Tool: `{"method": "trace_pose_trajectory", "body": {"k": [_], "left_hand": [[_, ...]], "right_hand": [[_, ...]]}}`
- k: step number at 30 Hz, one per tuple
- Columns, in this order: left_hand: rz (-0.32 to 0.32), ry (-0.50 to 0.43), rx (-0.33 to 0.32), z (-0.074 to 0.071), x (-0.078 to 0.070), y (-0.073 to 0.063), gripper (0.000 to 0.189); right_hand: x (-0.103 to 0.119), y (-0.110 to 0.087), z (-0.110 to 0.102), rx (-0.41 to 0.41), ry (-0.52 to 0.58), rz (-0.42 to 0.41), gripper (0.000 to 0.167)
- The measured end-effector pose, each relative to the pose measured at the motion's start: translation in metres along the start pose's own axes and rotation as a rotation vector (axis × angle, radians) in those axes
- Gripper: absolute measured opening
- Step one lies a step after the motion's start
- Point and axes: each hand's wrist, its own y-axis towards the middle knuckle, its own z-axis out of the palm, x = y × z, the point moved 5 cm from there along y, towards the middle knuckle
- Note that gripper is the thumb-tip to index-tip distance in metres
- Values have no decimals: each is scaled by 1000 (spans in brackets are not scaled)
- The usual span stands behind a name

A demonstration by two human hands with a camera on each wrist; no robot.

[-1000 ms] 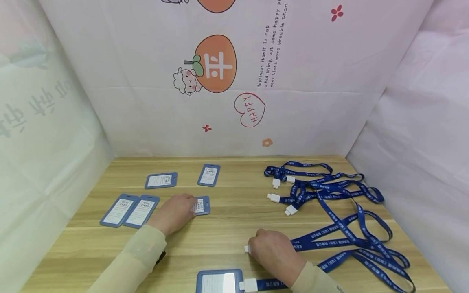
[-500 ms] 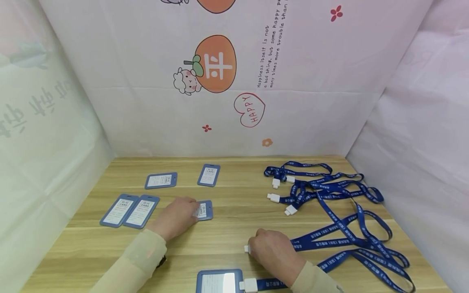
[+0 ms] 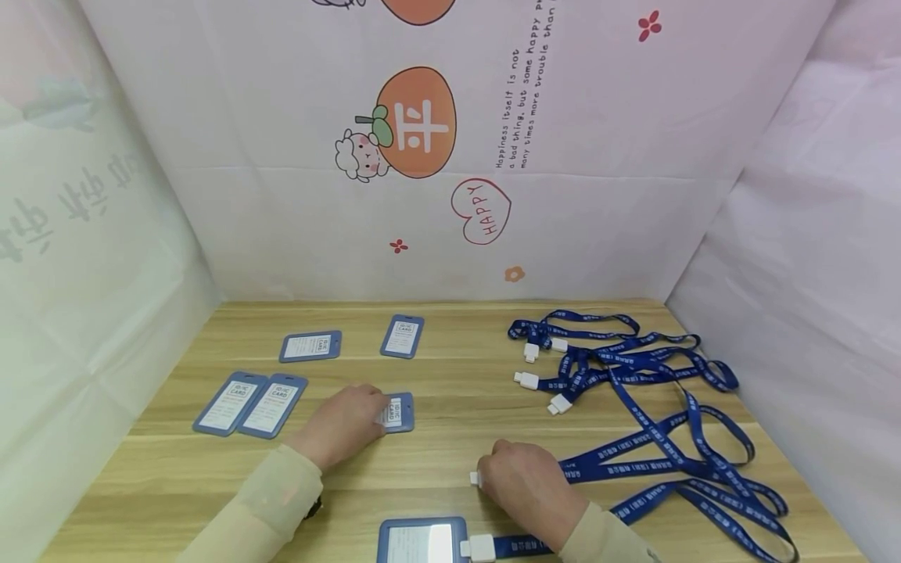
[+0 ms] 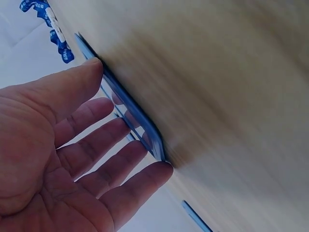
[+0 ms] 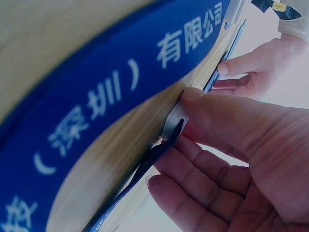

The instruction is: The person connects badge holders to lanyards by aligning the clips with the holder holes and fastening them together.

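My left hand [image 3: 346, 426] grips a blue badge holder [image 3: 400, 413] flat on the table, covering its left part. In the left wrist view my thumb touches the near edge of this badge holder [image 4: 133, 108], and the fingers spread over its face to the other end. My right hand [image 3: 526, 489] pinches the white clip [image 5: 175, 121] of a dark blue lanyard [image 3: 619, 469] between thumb and fingers, low over the wood. In front of it lies another badge holder [image 3: 422, 539] whose white clip [image 3: 480, 548] joins a second lanyard strap.
Two badge holders [image 3: 273, 405] lie side by side at the left. Behind them are one turned sideways [image 3: 310, 346] and one upright [image 3: 403, 336]. Several tangled lanyards [image 3: 619, 356] with white clips fill the back right of the wooden table [image 3: 450, 336]. Printed white cloth [image 3: 281, 234] walls the sides and back.
My left hand has slid its badge holder slightly right and towards me across the table. The right hand stays where it was, holding the clip.
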Motion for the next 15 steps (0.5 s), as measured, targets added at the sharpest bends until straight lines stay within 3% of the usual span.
{"method": "trace_pose_trajectory", "body": {"k": [15], "left_hand": [[11,-20,14,1,-15,-8,50]], "right_hand": [[0,0,-1,8,-15,-11,8]]}}
